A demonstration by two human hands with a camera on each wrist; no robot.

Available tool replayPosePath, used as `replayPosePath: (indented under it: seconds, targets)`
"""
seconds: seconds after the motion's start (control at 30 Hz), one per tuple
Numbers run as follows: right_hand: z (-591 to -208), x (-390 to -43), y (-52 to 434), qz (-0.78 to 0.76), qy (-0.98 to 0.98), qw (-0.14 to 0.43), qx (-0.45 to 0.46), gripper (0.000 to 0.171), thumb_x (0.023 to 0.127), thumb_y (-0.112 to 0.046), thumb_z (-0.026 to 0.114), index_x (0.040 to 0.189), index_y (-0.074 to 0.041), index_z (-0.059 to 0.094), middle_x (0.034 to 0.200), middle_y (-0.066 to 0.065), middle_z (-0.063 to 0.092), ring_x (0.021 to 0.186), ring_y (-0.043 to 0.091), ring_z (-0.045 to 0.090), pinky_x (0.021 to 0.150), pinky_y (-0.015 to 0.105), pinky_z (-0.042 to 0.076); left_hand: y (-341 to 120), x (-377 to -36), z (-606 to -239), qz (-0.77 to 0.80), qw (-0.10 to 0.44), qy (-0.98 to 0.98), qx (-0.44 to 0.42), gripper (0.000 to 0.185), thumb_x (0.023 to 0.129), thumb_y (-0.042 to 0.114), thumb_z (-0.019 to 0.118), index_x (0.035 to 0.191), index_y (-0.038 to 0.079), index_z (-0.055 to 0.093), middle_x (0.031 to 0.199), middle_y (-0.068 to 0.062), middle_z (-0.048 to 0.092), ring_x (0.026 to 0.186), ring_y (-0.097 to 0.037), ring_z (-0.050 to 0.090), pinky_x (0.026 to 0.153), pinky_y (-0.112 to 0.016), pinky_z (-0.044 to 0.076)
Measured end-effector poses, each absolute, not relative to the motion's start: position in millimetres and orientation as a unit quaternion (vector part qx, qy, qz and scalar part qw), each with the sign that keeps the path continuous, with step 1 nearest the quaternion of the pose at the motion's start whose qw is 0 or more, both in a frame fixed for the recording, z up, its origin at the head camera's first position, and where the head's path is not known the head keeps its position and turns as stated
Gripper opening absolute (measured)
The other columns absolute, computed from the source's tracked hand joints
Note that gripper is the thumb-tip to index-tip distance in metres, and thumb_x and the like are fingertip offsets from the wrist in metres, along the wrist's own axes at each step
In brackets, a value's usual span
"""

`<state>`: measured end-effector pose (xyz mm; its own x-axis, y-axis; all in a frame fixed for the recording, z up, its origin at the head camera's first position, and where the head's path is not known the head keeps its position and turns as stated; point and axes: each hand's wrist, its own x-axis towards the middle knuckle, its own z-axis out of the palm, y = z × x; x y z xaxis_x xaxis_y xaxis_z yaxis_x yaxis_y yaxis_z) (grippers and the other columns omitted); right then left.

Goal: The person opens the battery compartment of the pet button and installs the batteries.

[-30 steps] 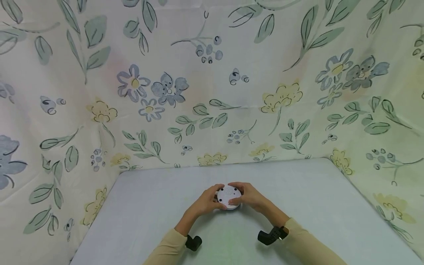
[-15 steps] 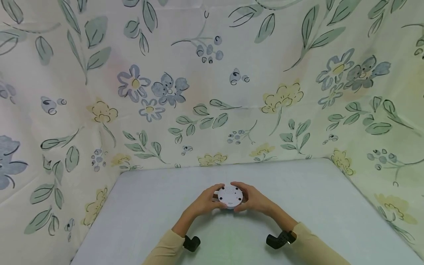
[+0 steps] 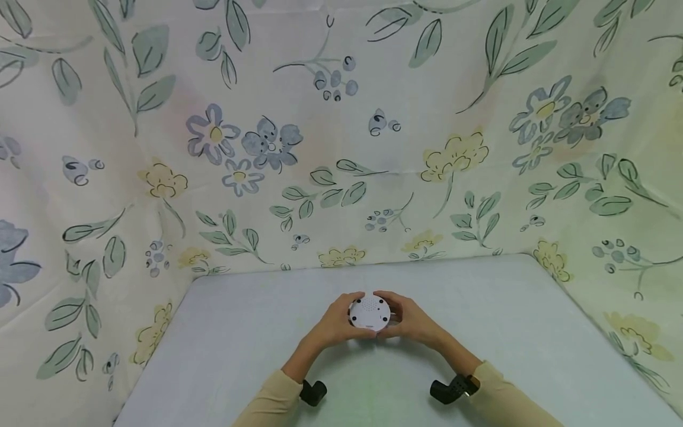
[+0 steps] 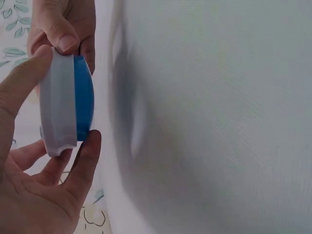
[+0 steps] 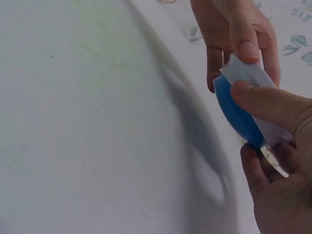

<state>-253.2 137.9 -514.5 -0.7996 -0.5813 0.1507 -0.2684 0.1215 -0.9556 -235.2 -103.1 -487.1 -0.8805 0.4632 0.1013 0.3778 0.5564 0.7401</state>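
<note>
A round white device with small perforations and several dark round dots on its face is held between both hands in the head view. Its underside is a blue dome, which faces the white tabletop in the left wrist view. My left hand grips the left edge, thumb along the near rim. My right hand grips the opposite edge, its thumb also at the near rim. Seen from the right wrist, the right thumb lies on the white rim while fingers come up by the blue side.
A white tabletop spreads out beneath the hands, with the device's shadow on it. Floral fabric hangs along the back and both sides. Black wrist cameras sit on both forearms.
The right thumb has left the device's white face for its rim. The device has turned in the hands, and the left thumb has slid right along the near edge.
</note>
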Motion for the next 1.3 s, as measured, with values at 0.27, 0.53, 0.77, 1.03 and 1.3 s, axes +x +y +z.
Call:
replayPosePath:
  seconds: [0.27, 0.53, 0.77, 1.03, 1.3]
  targets:
    - [-514.9, -252.3, 140.5, -0.611, 0.718, 0.129, -0.307, 0.085, 0.08, -0.002, 0.087, 0.152, 0.0, 0.041, 0.149, 0.016, 0.046, 0.134, 0.035, 0.047, 0.102, 0.034, 0.046, -104.7, -234.5, -488.4, 0.426, 0.029, 0.87, 0.245, 0.085, 0.078, 0.035, 0.09, 0.145, 0.002, 0.05, 0.139, -0.012, 0.054, 0.116, -0.023, 0.055, 0.092, -0.038, 0.052]
    - [-514.1, -252.4, 144.3, -0.617, 0.707, 0.094, -0.334, 0.081, 0.083, -0.003, 0.084, 0.151, 0.001, 0.041, 0.148, 0.016, 0.048, 0.126, 0.033, 0.055, 0.098, 0.039, 0.05, -105.6, -231.7, -482.0, 0.449, 0.043, 0.864, 0.223, 0.084, 0.078, 0.034, 0.091, 0.146, 0.006, 0.051, 0.138, -0.008, 0.055, 0.1, -0.02, 0.059, 0.08, -0.03, 0.053]
    - [-510.6, -252.0, 146.0, -0.603, 0.712, 0.07, -0.353, 0.077, 0.085, -0.004, 0.083, 0.149, 0.006, 0.042, 0.146, 0.016, 0.051, 0.122, 0.03, 0.058, 0.099, 0.038, 0.05, -105.7, -232.8, -477.6, 0.452, 0.065, 0.858, 0.234, 0.084, 0.081, 0.033, 0.089, 0.148, 0.004, 0.047, 0.142, -0.008, 0.053, 0.108, -0.024, 0.06, 0.083, -0.03, 0.054]
    - [-511.8, -253.6, 146.1, -0.587, 0.716, 0.056, -0.373, 0.072, 0.085, -0.004, 0.084, 0.148, -0.002, 0.049, 0.145, 0.013, 0.053, 0.12, 0.034, 0.057, 0.099, 0.037, 0.05, -104.7, -232.7, -477.9, 0.429, 0.079, 0.865, 0.248, 0.088, 0.083, 0.039, 0.086, 0.154, 0.015, 0.041, 0.143, -0.008, 0.051, 0.113, -0.025, 0.06, 0.085, -0.033, 0.054]
    - [-513.5, -251.4, 143.0, -0.594, 0.713, 0.051, -0.369, 0.07, 0.084, -0.003, 0.084, 0.146, -0.003, 0.051, 0.142, 0.011, 0.056, 0.119, 0.037, 0.058, 0.098, 0.038, 0.051, -106.3, -230.9, -479.2, 0.451, 0.076, 0.856, 0.239, 0.084, 0.08, 0.036, 0.089, 0.15, 0.018, 0.046, 0.136, -0.006, 0.056, 0.106, -0.022, 0.064, 0.082, -0.03, 0.055]
